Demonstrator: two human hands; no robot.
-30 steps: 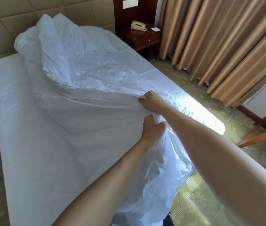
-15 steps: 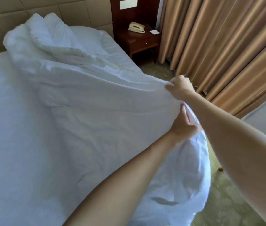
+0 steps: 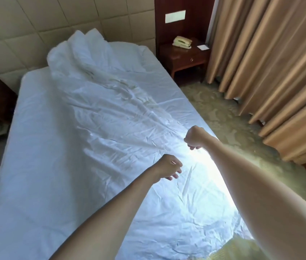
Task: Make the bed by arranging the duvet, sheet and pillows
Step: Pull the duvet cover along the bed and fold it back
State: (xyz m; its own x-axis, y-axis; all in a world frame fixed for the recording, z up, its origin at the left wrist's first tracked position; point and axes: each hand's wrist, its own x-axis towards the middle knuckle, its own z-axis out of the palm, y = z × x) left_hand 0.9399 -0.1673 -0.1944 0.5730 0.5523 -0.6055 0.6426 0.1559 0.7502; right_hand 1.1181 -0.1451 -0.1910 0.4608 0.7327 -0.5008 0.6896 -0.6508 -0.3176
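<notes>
- Your right hand (image 3: 195,137) is fisted at the near right part of the duvet (image 3: 111,117); the folds run toward it, so it appears to be gripping the cloth, though the pinch itself is hidden under the knuckles.
- Your left hand (image 3: 169,167) hovers just above the duvet, fingers loosely spread, holding nothing.
- The duvet lies diagonally along the bed, bunched into a heap at the headboard (image 3: 26,34) end and fanned out, creased, toward you. A pillow (image 3: 127,55) is partly buried under that heap.
- The sheet (image 3: 26,147) is bare along the far-left strip of the mattress.
- Risk 1: pulling with 1 hand only will likely drag the duvet further askew and leave the left strip uncovered.
- Risk 2: a hard tug may haul the heap over the pillow and displace it.
- Risk 3: the right edge already overhangs; more pull toward you could slide the cloth onto the carpet (image 3: 232,119).
- Room: open floor on the right, between the bed and the curtains (image 3: 270,62). The nightstand (image 3: 184,61), carrying a telephone (image 3: 182,42), stands close beside the head corner, so keep any swing low there.
</notes>
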